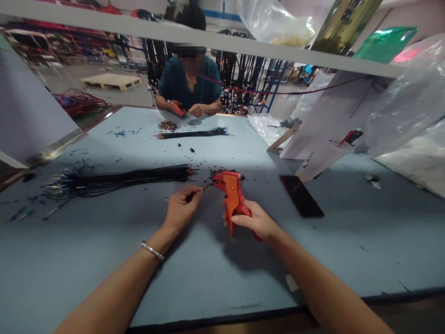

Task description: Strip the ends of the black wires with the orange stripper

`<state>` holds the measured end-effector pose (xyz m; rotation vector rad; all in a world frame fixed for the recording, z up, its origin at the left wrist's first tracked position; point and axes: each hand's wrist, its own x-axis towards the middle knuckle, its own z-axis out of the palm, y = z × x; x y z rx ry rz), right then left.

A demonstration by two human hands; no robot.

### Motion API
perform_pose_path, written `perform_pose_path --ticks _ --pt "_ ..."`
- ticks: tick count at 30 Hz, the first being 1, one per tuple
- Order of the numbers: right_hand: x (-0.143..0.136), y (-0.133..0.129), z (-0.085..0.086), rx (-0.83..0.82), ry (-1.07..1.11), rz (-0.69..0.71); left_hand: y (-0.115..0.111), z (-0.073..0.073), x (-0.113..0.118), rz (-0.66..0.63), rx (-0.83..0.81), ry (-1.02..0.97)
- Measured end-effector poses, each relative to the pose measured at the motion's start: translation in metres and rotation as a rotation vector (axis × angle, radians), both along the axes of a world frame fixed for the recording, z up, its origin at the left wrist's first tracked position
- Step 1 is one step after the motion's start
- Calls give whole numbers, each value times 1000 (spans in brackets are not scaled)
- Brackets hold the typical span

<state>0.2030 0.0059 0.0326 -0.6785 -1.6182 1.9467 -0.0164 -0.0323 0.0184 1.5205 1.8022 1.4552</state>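
My left hand (183,206) pinches a thin black wire (207,187), whose end reaches to the jaws of a wire stripper (231,190). The stripper is red with an orange handle, and my right hand (255,218) is wrapped round its grips. Whether the wire's tip is inside the jaws I cannot tell. Behind my left hand lies a long bundle of black wires (135,180), with blue and white ends to the left and reddish ends to the right. Small dark scraps (217,172) are scattered behind the stripper's head.
Across the table (104,260) a person (189,86) holds a red tool beside a second wire bundle (193,133) and a pile of copper-coloured bits (168,125). A black phone (301,195) lies to the right. Above runs a white shelf (222,39) with plastic bags.
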Motion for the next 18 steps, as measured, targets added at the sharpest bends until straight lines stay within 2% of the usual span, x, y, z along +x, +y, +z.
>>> perform_pose_path --ticks 3,9,13,18 --pt "-3 -3 -5 -208 63 114 -1 2 -1 -1 -35 -95" --pt "-8 -4 -18 -403 189 116 -2 4 -3 11 -13 -19" --pt "-8 -1 -20 -458 239 133 -2 1 -2 -20 65 104" --pt "-7 -1 -22 -431 215 165 -2 1 -1 -40 101 166"
